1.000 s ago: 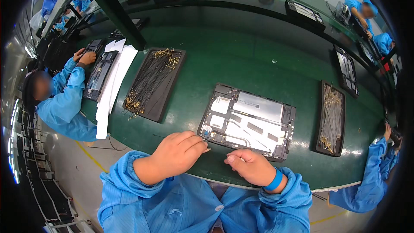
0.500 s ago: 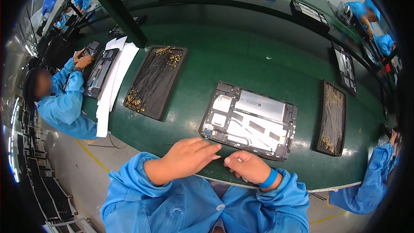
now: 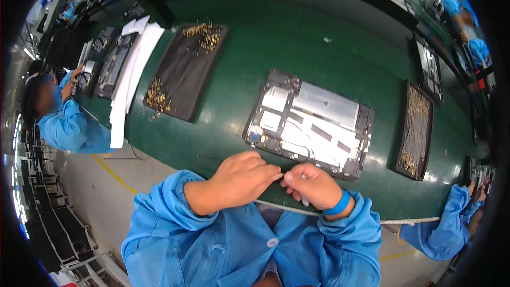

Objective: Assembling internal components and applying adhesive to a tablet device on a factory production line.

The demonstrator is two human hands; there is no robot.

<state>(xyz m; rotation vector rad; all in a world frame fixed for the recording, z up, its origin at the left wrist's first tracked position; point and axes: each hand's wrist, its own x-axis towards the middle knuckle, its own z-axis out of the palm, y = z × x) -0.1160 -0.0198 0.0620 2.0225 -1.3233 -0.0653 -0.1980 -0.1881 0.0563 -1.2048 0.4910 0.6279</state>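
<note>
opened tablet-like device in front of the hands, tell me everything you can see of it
The opened tablet-like device lies flat on the green table, inner side up, slightly turned. A black frame surrounds a large silvery, metallic-looking panel and white ones with dark strips; a small blue patch shows at its near-left corner. The left hand and right hand are by its near edge; contact is unclear.

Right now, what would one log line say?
left hand: hold unclear | right hand: curled about pale item | opened device: flat beyond hands | left tray, right tray: flanking device
</note>
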